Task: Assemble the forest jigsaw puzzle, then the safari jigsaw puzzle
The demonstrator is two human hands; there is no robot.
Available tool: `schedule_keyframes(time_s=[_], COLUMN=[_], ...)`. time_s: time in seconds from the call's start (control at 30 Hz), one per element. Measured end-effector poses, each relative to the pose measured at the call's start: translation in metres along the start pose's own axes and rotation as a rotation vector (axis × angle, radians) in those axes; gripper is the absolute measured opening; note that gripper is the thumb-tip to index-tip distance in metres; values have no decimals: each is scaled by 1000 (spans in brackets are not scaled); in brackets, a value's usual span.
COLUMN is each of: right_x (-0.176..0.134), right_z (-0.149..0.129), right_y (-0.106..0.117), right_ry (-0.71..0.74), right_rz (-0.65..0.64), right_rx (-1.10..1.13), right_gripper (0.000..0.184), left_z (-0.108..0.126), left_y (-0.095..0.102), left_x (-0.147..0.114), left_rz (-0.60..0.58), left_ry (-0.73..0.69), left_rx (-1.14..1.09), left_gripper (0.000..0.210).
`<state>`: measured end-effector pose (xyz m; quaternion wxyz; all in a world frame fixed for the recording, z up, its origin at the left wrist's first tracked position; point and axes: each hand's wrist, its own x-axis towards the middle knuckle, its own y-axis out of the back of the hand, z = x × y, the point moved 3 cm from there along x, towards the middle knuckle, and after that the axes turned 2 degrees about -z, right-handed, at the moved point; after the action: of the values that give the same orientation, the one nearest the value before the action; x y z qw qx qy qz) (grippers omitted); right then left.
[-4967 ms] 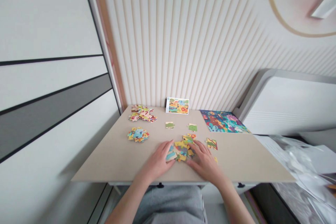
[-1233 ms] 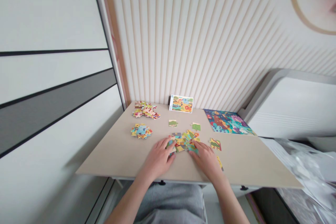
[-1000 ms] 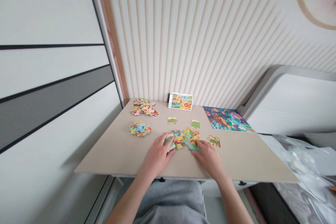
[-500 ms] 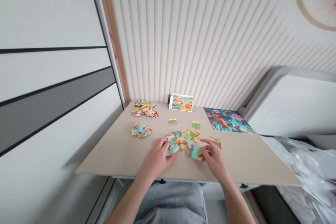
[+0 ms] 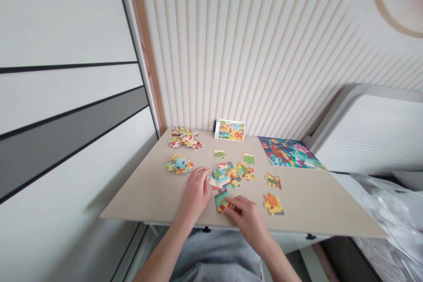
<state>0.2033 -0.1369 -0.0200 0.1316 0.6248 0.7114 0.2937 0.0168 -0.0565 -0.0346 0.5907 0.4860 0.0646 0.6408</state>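
Right hand (image 5: 245,212) pinches a jigsaw piece (image 5: 220,200), left hand (image 5: 196,190) uncurled by the pile (image 5: 222,178), far picture card (image 5: 230,130) apparently propped for viewing.

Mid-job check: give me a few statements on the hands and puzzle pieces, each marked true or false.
1. The right hand holds a teal-topped puzzle piece. True.
2. The left hand is over the dark blue picture sheet. False: it is beside the central heap, and the sheet lies at the right rear.
3. The small picture card is propped at the back, near the ribbed wall. True.
4. The orange-and-yellow piece lies on top of the central heap. False: it lies apart, to the right of the right hand.
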Motion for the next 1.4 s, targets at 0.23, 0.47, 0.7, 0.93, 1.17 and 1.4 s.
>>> schedule_keyframes(time_s=[0.23,0.47,0.7,0.93,1.17,1.4], right_x=[14,58,89,100,109,112], right_z=[-11,63,83,85,88,79], right_y=[-6,63,45,55,71,67], right_ry=[127,-75,-164,-187,-263,-263], right_rz=[-18,344,185,118,44,80], right_rx=[-257,-631,-606,-471,-44,-57], right_gripper=[22,40,48,60,49,63], left_z=[4,6,10,6,7,8], left_y=[-2,-7,-11,-20,-20,-17], left_x=[-7,-6,-4,-8,-8,-8], left_rz=[-159,-240,-315,-388,-409,-427], left_ry=[-69,-115,-195,-225,-222,-235], left_rx=[62,123,177,222,234,226], left_gripper=[28,37,43,49,52,57])
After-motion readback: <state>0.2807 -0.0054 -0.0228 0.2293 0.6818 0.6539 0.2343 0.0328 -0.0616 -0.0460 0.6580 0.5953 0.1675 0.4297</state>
